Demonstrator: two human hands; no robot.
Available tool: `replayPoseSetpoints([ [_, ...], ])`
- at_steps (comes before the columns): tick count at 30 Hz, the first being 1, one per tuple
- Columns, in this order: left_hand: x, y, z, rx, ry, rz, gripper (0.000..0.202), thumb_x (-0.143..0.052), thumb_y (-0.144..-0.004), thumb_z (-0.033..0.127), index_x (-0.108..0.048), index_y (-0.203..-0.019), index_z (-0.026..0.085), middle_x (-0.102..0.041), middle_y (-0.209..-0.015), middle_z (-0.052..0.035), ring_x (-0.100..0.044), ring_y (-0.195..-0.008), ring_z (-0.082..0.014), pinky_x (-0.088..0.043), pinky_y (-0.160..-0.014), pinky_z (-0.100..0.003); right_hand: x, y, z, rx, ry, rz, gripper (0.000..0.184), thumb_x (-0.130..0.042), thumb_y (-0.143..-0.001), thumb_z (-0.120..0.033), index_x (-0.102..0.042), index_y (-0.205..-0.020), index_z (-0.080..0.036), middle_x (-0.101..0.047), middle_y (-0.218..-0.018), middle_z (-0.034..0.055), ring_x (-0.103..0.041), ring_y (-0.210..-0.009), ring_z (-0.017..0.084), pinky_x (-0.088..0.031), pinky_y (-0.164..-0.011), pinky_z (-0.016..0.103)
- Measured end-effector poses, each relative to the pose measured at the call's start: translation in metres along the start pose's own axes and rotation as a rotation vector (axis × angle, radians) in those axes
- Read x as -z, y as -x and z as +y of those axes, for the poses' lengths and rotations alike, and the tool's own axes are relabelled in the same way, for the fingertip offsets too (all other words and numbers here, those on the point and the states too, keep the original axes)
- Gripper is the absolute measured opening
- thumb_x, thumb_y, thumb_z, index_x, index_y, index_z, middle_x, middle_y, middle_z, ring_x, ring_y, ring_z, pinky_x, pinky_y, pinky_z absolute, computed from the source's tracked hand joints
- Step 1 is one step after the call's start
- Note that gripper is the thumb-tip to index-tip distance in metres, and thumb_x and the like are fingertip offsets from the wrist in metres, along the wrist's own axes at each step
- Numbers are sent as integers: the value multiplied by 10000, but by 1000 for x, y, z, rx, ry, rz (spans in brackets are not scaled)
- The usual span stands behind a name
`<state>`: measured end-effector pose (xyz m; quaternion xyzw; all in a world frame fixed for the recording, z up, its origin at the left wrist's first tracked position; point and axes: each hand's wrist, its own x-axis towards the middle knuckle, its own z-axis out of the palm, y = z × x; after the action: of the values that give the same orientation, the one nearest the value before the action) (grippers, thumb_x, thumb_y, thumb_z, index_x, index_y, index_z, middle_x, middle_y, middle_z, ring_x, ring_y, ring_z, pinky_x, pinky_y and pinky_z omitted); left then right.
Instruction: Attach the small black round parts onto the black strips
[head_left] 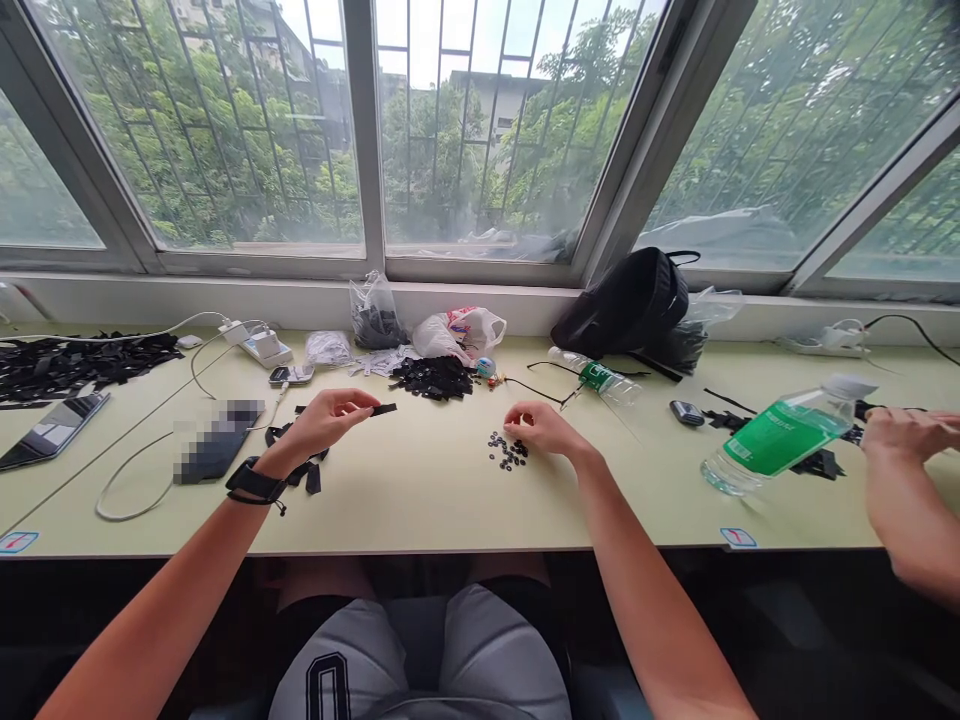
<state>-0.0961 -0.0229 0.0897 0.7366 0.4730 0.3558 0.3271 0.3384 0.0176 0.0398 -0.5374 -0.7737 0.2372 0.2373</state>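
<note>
My left hand (335, 418), with a dark band on its wrist, pinches a short black strip (385, 409) between thumb and fingertips, held just over the table. Loose black strips (313, 475) lie beneath and beside that wrist. At the other side, my right hand (541, 426) has its fingertips drawn together at the edge of a small scatter of black rings (508, 455). Whether a ring is between those fingers is hidden. Further back, between the hands, sits a heap of black strips (433, 377).
A larger heap of black strips (82, 362), phones and white cables lie left. Along the window stand plastic bags (377, 315) and a black bag (626, 305). Glasses (562, 400) and a small bottle (600, 378) lie behind my right hand. A large bottle (787, 435) stands near a co-worker's hand (911, 435).
</note>
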Motion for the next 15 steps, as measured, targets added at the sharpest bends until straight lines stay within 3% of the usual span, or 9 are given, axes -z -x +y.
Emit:
replayPoseSetpoints([
  [4, -39, -19, 5, -10, 125, -21, 367, -718, -851, 497, -832, -1016, 189, -792, -981, -110, -663, -804, -218, -474, -660, -301, -9, -7, -25, 94, -52, 90, 283, -681, -847, -461, -769, -868, -192, -698, -847, 61, -557, -761, 190, -443, -712, 326],
  [8, -71, -41, 5, -36, 218, -61, 347, -765, -797, 448, -844, -1016, 190, -798, -1001, -114, -659, -794, -217, -482, -682, -314, -38, -15, -63, 266, -143, 55, 214, -701, -872, -410, -771, -856, -209, -692, -835, 56, -560, -775, 196, -452, -716, 331],
  [11, -83, -51, -5, -18, 259, -6, 364, -823, -741, 414, -843, -1027, 190, -796, -1028, -116, -647, -778, -201, -485, -687, -310, -65, -16, -84, 371, -199, -27, 131, -709, -872, -330, -776, -860, -218, -694, -840, 47, -556, -756, 185, -455, -706, 319],
  [15, -87, -51, -22, -15, 264, 43, 378, -863, -718, 435, -841, -1000, 184, -795, -1000, -113, -624, -730, -182, -478, -654, -299, -90, -14, -91, 414, -246, -132, 71, -700, -838, -224, -771, -841, -216, -675, -820, 31, -549, -721, 166, -441, -685, 297],
])
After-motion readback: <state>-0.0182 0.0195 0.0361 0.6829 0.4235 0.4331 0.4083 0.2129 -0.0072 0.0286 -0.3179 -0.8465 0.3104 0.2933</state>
